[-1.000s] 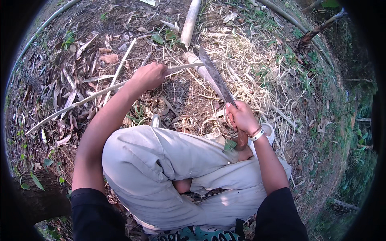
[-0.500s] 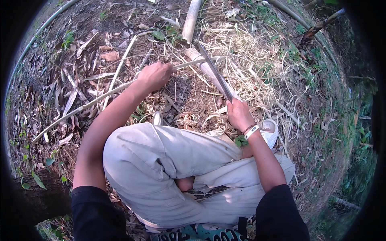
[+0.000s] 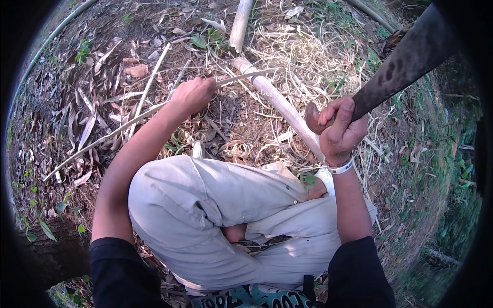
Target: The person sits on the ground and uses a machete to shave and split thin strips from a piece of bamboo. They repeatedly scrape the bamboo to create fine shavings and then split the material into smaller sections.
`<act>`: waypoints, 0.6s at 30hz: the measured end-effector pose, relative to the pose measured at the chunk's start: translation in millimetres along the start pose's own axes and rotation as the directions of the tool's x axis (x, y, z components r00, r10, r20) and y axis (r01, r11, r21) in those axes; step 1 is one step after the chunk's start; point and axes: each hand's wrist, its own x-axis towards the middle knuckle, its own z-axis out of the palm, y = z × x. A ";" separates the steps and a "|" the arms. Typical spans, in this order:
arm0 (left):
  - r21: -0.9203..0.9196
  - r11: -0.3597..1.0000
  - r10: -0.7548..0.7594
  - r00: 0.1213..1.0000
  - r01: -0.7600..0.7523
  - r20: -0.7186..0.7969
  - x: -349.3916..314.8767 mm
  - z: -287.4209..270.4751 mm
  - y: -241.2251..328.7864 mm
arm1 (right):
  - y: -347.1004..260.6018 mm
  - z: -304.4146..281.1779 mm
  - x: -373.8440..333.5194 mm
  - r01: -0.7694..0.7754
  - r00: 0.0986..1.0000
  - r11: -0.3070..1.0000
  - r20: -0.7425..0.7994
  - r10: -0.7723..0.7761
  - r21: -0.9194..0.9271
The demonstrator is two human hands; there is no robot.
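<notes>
My left hand is closed around a long thin bamboo strip. The strip runs from the lower left, through my fist, and its far end lies over a pale bamboo pole on the ground. My right hand grips the wooden handle of a machete. Its broad dark blade is raised, pointing up and to the right, clear of the strip. The pole slants from the upper middle down toward my right foot.
Curly pale shavings cover the ground right of the pole. A second bamboo piece lies beyond its far end. Another split strip and dry leaves are on the left. My crossed legs are close below. A log lies lower left.
My right hand has lifted the machete from beside the pole and swung its blade up to the right. My left hand has barely moved, still holding the strip.
</notes>
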 end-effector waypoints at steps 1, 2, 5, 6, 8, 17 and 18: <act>0.004 1.000 0.013 1.000 -0.013 0.009 0.6 -0.5 2.6 | 28.3 4.3 -18.7 -0.038 0.997 0.997 0.060 0.042 -0.068; 0.010 1.000 0.014 1.000 -0.015 0.017 -2.0 -2.3 2.9 | 35.4 12.9 -29.0 -0.150 0.944 0.909 0.217 0.248 -0.388; -0.008 1.000 0.015 0.999 -0.014 0.046 3.3 -3.1 6.7 | 72.9 18.6 -42.1 -0.133 0.724 0.700 0.414 0.552 -0.701; -0.019 1.000 0.010 0.998 -0.009 0.060 5.2 -2.9 6.2 | 73.3 15.0 -43.5 -0.096 0.730 0.736 0.455 0.510 -0.670; -0.006 0.999 0.054 0.998 -0.054 0.010 5.9 -0.9 -2.0 | 80.5 7.2 -21.9 -0.737 0.355 0.630 0.652 0.670 -0.246; -0.012 0.999 0.032 0.998 -0.033 -0.059 -1.5 4.7 -3.4 | -17.8 -3.2 8.8 -0.139 0.988 0.990 0.073 0.140 -0.009; -0.012 0.999 0.034 0.997 -0.035 -0.068 -0.8 5.0 -4.5 | -21.6 1.0 7.6 -0.072 0.997 0.993 0.030 0.069 0.097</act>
